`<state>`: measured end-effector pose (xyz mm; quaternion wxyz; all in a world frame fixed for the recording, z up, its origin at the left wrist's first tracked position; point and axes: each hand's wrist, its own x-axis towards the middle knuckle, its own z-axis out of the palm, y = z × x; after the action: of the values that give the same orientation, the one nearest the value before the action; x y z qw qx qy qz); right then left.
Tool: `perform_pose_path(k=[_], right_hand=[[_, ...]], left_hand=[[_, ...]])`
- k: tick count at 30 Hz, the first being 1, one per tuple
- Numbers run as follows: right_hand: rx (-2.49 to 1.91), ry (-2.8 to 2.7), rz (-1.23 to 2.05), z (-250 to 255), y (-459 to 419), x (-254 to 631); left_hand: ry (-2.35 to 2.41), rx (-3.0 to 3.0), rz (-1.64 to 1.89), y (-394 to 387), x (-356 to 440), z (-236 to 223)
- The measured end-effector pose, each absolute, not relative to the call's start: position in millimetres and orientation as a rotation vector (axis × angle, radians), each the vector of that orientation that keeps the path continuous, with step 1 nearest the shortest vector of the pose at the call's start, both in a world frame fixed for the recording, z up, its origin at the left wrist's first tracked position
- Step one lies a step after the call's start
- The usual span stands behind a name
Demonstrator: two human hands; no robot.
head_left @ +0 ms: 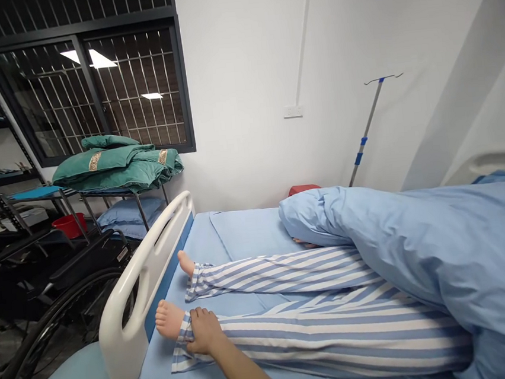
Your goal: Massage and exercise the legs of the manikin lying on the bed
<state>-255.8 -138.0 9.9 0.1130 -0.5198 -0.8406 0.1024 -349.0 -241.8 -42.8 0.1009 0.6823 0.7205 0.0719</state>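
Right hand point(206, 331) clamped, I grip the striped pajama cuff point(182, 354) at the manikin's near foot point(169, 319) toward the left end of the bed point(239, 232), with the far cuff point(198, 283) untouched and the blue quilt point(446, 254) covering the body to the right.

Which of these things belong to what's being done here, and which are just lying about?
In use: right hand, gripping the striped pyjama cuff beside the manikin's foot.

Lying about: wheelchair, green folded blankets, IV pole, red basin.
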Motion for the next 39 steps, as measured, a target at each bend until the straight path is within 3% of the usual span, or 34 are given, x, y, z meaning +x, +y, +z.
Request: perform_pose_path(k=[8,18,24,29,33,39], right_hand=[[-1.454,-2.542,0.237,25,-138,-232],[-1.644,-2.384,0.472,13,-135,-214],[-1.663,-2.383,0.463,16,-135,-215],[-1.625,-2.377,0.493,15,-135,-213],[-1.595,-2.264,0.576,12,-134,-209],[-1.55,-1.88,0.767,7,-126,-203]], left_hand=[[2.275,1.932,0.449,-127,-346,0],[2.743,1.517,0.617,-102,-349,6],[2.126,2.053,0.687,-155,-344,-6],[1.894,2.291,0.845,-226,-357,-16],[1.823,2.542,1.046,-204,-358,3],[1.886,2.813,0.725,-151,-349,6]])
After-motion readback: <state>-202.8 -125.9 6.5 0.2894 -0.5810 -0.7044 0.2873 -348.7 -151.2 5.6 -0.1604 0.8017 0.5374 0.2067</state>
